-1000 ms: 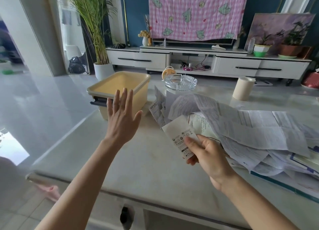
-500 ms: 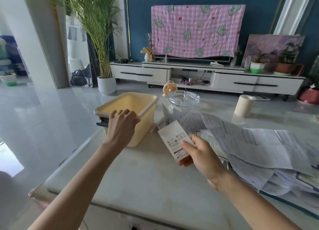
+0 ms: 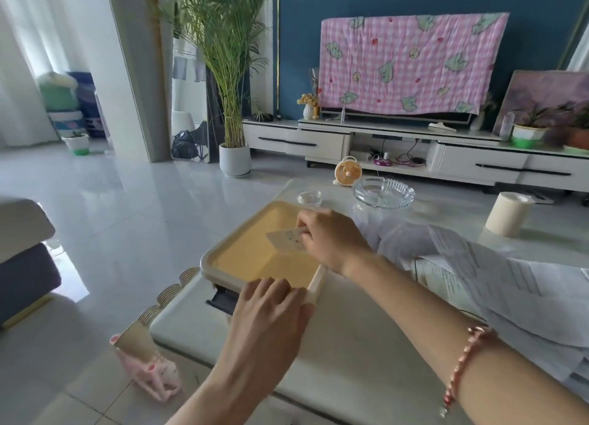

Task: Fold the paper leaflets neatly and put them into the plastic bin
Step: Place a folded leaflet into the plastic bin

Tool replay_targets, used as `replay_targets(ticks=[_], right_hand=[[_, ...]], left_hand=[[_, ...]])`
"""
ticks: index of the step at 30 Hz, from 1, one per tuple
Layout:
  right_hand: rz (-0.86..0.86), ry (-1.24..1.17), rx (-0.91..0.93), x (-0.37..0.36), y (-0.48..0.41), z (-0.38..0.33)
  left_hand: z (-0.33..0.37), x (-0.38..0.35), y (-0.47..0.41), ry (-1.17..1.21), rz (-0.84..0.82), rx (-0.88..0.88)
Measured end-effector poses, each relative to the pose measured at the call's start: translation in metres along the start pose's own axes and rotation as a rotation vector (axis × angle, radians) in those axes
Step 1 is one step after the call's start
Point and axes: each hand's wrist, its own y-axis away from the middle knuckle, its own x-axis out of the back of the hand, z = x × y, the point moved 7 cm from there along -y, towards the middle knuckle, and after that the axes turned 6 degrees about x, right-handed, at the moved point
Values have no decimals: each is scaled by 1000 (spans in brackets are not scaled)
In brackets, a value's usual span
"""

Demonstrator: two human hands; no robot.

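While clamping the near rim of the pale yellow rectangular plastic bin point(image 3: 255, 255) with the left hand point(image 3: 271, 310), pinches a small white folded paper leaflet point(image 3: 287, 240) in the right hand point(image 3: 333, 241). Curls the left fingers point(image 3: 266, 287) over the rim edge, just beside the black latch handle point(image 3: 223, 298) on the near end wall. Grasps the leaflet at its right edge between right thumb and fingers, tilted, printed face up.

Note the leaflet's position: above the open top of the bin, within the rim outline, toward the right wall. Cannot tell whether its lower edge touches the inner wall. Note the bin's position: upright at the left end of the pale glossy stone-look surface point(image 3: 350, 361), near the front corner.

Right of the bin, note the loose heap of unfolded white printed paper leaflets point(image 3: 478, 284), spread over the surface beyond the right forearm. Behind the bin, see a small round clear glass dish point(image 3: 309, 198) and a larger ribbed clear glass ashtray point(image 3: 384, 192), apart from each other. Farther right, see an upright cream cylindrical roll point(image 3: 506, 214). Wears a pink beaded bracelet point(image 3: 462, 367) on the right wrist.

On the pale tiled floor point(image 3: 127, 217), note a small orange desk fan point(image 3: 347, 171) beyond the surface and a pink slipper point(image 3: 153, 373) near its front left corner.
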Motion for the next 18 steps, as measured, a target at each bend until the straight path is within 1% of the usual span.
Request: replay_targets(ticks=[3,5,7,9,11,12,13,14,16,18], right_hand=[[-137,182,50,-27,-38,-4],[-287,265,69,-54,-51,-2],[-490,281,62,-84,-50,2],[-739,222,14,-107,-40,10],[-994,226,-21,-122,-27,21],[-1071,230,-24,-128,-22,22],[-1061,188,-30,-128,-22,23],[-974,105,-36,-125,-26,21],[-665,-141,-55,-101,-39,16],[-343,-366,-98,-60,-43,20]], left_hand=[[10,1,3,27,32,-14],[11,0,5,46,53,-10],[9,-3,8,57,93,-12],[7,-5,12,51,127,-25],[6,-6,13,24,161,-27],[5,-8,15,12,170,-15],[5,-9,17,6,181,-11],[5,-10,18,2,193,-18],[3,-11,18,-2,221,-18],[-3,-12,16,-11,240,-6]])
